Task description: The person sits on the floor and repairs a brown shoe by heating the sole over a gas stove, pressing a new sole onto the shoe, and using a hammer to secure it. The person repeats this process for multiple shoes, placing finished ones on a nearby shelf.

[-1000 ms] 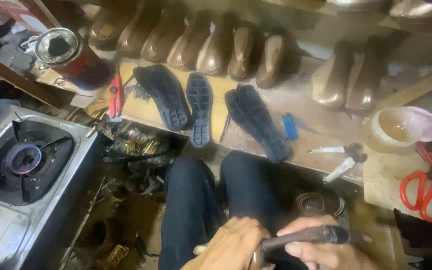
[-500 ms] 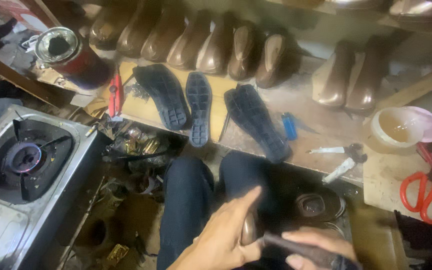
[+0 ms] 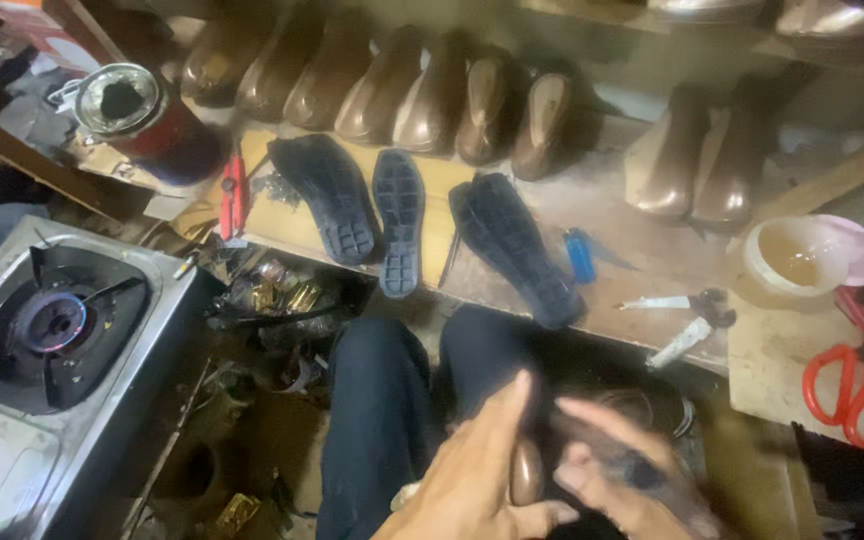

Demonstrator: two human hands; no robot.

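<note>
Low in the view, just over the knees in dark trousers [image 3: 382, 400]: a small brown rounded piece [image 3: 526, 472], glossy, wedged between the two hands. Hard to say what kind of thing, since only a sliver shows.

Left hand [image 3: 477, 480] flat and mostly open, fingers straight and together, pointing up and away, thumb lying across the bottom edge toward the right; palm side pressed against the brown piece. Right hand [image 3: 617, 470] smeared by motion blur, fingers loosely spread and partly curled, with a dark patch at its middle; impossible to tell whether closed around anything or merely touching the piece. Wrists of both cut off by the lower edge.

Beyond the knees, on the wooden bench [image 3: 632, 250]: three black rubber soles [image 3: 400, 220] lying tread up, side by side, a blue lighter [image 3: 580, 255] near the rightmost, then small pale-handled tools [image 3: 682, 318]. Behind those, a row of brown shoe lasts [image 3: 422, 95]. Far right, a pale plastic bowl [image 3: 817, 252] with orange-handled scissors [image 3: 857, 375] just beside. To the left, a red-handled tool [image 3: 233, 195], a dark red tin [image 3: 142, 120] with open top, and a gas stove [image 3: 52, 325], burner lit with a faint bluish ring. Clutter under the bench too dim to sort out.
</note>
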